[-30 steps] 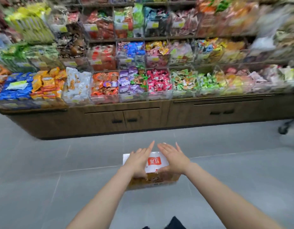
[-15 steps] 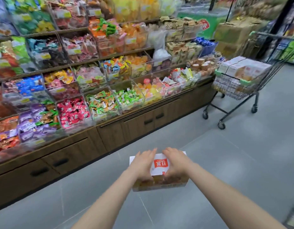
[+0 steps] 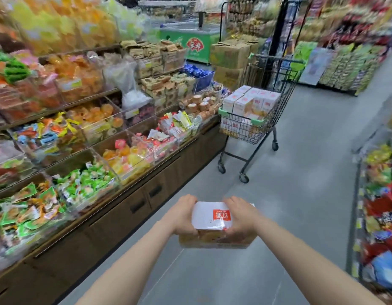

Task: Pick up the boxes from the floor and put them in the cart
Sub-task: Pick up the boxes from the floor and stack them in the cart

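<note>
I hold a white box [image 3: 209,217] with a red label and an orange food picture on its side, in front of me above the grey floor. My left hand [image 3: 183,213] grips its left end and my right hand [image 3: 241,216] grips its right end. The wire shopping cart [image 3: 278,104] with green corner guards stands ahead in the aisle, well beyond the box. Several matching white boxes [image 3: 250,100] fill its basket.
A candy display [image 3: 84,133] with clear bins over wooden cabinets runs along the left. A snack rack [image 3: 380,208] stands close on the right. Brown cartons [image 3: 230,56] and a green freezer [image 3: 190,46] lie behind the cart. Grey floor [image 3: 305,186] stretches between me and the cart.
The view has swung right, from facing the candy shelves to looking down the aisle at the cart. Both hands kept hold of the box.
</note>
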